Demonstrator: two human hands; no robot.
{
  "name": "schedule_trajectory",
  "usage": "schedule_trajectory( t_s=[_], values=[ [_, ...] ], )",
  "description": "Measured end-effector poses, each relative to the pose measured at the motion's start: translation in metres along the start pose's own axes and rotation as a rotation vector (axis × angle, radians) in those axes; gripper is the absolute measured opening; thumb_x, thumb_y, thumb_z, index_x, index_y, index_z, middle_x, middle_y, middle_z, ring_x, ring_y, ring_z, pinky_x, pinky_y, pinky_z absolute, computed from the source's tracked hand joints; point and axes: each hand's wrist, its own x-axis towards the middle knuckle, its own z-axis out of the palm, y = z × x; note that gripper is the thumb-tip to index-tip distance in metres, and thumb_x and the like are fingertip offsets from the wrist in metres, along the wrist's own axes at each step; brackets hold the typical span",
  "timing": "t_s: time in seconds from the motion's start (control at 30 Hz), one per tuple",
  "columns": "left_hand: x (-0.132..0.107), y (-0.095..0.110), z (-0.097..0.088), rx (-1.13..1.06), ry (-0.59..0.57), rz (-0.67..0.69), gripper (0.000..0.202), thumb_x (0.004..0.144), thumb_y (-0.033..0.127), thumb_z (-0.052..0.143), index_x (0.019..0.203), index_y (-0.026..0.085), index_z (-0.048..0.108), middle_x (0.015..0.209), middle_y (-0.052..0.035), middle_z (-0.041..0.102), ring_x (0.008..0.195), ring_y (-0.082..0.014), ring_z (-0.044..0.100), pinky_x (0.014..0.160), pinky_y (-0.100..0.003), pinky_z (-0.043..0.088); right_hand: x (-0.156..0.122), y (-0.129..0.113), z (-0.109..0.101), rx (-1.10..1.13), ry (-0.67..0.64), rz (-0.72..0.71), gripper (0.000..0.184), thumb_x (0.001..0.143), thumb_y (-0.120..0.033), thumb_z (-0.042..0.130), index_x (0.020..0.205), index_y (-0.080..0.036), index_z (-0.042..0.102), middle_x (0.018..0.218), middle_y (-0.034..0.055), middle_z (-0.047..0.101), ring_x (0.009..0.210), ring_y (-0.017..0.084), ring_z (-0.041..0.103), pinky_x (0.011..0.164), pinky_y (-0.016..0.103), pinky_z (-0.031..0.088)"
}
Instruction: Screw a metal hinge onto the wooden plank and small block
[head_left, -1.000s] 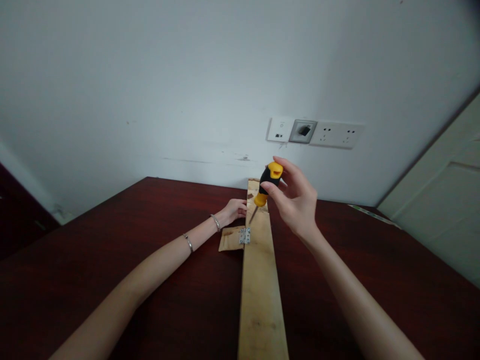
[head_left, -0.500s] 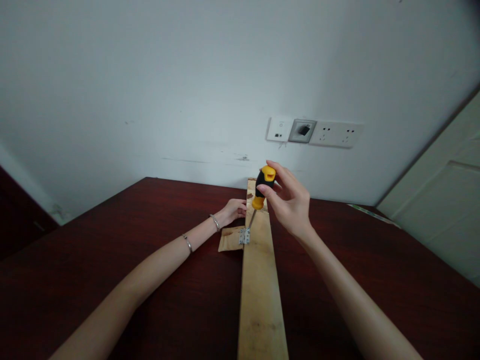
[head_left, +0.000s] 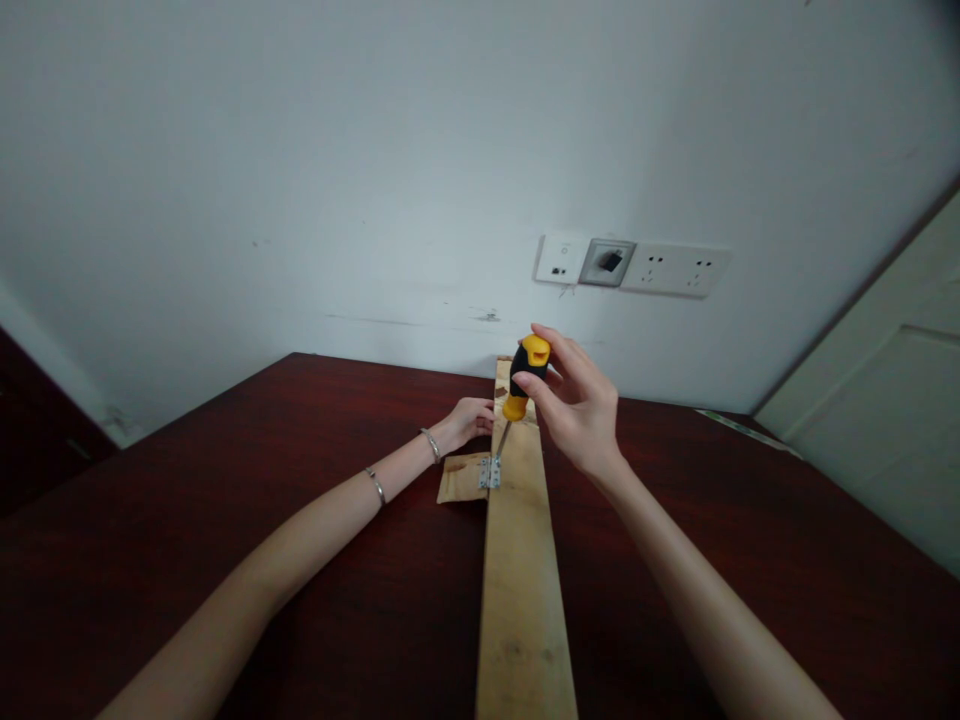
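My right hand point(head_left: 577, 400) is closed round the yellow and black handle of a screwdriver point(head_left: 519, 380). The screwdriver leans, with its tip down at the upper right part of a small metal hinge point(head_left: 490, 472). That hinge joins a long wooden plank point(head_left: 521, 580) to a short wooden piece point(head_left: 461, 478) on its left. Beyond the short piece, my left hand point(head_left: 469, 420) rests against the plank's left edge with curled fingers, their tips partly hidden by the wood. Two silver bracelets point(head_left: 430, 445) are on the left wrist and forearm.
The plank lies lengthwise on a dark red-brown table point(head_left: 360, 420) that meets a pale wall point(head_left: 300, 180). Wall sockets point(head_left: 675, 270), with a black plug point(head_left: 610, 262) in one, sit above the table. A white door point(head_left: 892, 400) stands at the right.
The screwdriver and right hand have shifted very slightly, with the tip still at the hinge. My left hand stays in place by the plank.
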Motion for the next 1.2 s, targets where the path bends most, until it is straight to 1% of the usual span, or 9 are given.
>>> schedule_trajectory(
  t_s=[0.37, 0.53, 0.67, 0.8, 1.0, 1.1, 1.2],
  values=[
    [0.006, -0.006, -0.006, 0.015, 0.007, -0.001, 0.019, 0.064, 0.009, 0.063, 0.082, 0.009, 0.067, 0.076, -0.0067, 0.067, 0.065, -0.0134, 0.061, 0.065, -0.025, 0.05, -0.001, 0.002, 0.001, -0.003, -0.02, -0.031, 0.044, 0.084, -0.029, 0.063, 0.128, -0.03, 0.056, 0.116, 0.0057, 0.061, 0.106, 0.021, 0.058, 0.088, 0.039, 0.055],
    [0.004, -0.004, -0.004, 0.013, -0.024, -0.007, 0.02, 0.065, 0.01, 0.063, 0.084, 0.01, 0.067, 0.076, -0.0061, 0.067, 0.064, -0.0119, 0.059, 0.064, -0.024, 0.049, -0.001, 0.005, 0.001, -0.005, -0.016, -0.01, 0.045, 0.085, -0.03, 0.062, 0.129, -0.03, 0.055, 0.12, 0.0062, 0.06, 0.11, 0.022, 0.057, 0.09, 0.041, 0.055],
    [0.001, -0.001, -0.002, -0.018, -0.029, -0.011, 0.018, 0.066, 0.013, 0.063, 0.083, 0.009, 0.067, 0.08, -0.0075, 0.068, 0.068, -0.0138, 0.062, 0.066, -0.024, 0.05, -0.002, 0.008, 0.002, 0.026, -0.022, -0.003, 0.044, 0.086, -0.03, 0.061, 0.129, -0.031, 0.054, 0.123, 0.0055, 0.059, 0.112, 0.021, 0.057, 0.091, 0.04, 0.054],
    [0.002, -0.001, -0.004, -0.014, -0.037, -0.012, 0.019, 0.063, 0.008, 0.064, 0.082, 0.009, 0.067, 0.083, -0.0079, 0.069, 0.071, -0.015, 0.063, 0.067, -0.024, 0.05, -0.002, 0.008, 0.003, 0.019, -0.028, 0.017, 0.044, 0.085, -0.03, 0.062, 0.128, -0.031, 0.055, 0.121, 0.0057, 0.059, 0.111, 0.021, 0.057, 0.089, 0.039, 0.055],
    [0.005, -0.004, -0.007, -0.003, -0.051, -0.023, 0.021, 0.067, 0.008, 0.061, 0.087, 0.008, 0.067, 0.085, -0.0085, 0.069, 0.071, -0.0148, 0.062, 0.068, -0.025, 0.05, -0.001, 0.009, 0.003, 0.012, 0.009, 0.03, 0.043, 0.079, -0.03, 0.069, 0.12, -0.032, 0.058, 0.116, 0.0035, 0.059, 0.104, 0.019, 0.059, 0.082, 0.035, 0.056],
    [0.005, -0.005, -0.006, 0.005, -0.041, -0.012, 0.023, 0.07, 0.008, 0.059, 0.091, 0.008, 0.067, 0.085, -0.0079, 0.069, 0.073, -0.0155, 0.062, 0.068, -0.025, 0.049, 0.001, 0.005, 0.0, -0.014, -0.039, 0.025, 0.039, 0.079, -0.03, 0.069, 0.116, -0.031, 0.06, 0.117, 0.0033, 0.059, 0.104, 0.019, 0.059, 0.081, 0.035, 0.055],
    [0.003, -0.005, -0.003, 0.008, -0.034, 0.004, 0.024, 0.075, 0.009, 0.056, 0.096, 0.008, 0.066, 0.086, -0.0079, 0.069, 0.074, -0.0154, 0.061, 0.069, -0.025, 0.048, 0.003, -0.001, -0.003, -0.037, -0.127, -0.001, 0.034, 0.088, -0.029, 0.057, 0.122, -0.03, 0.058, 0.126, 0.0045, 0.059, 0.115, 0.021, 0.056, 0.089, 0.039, 0.053]
  ],
)
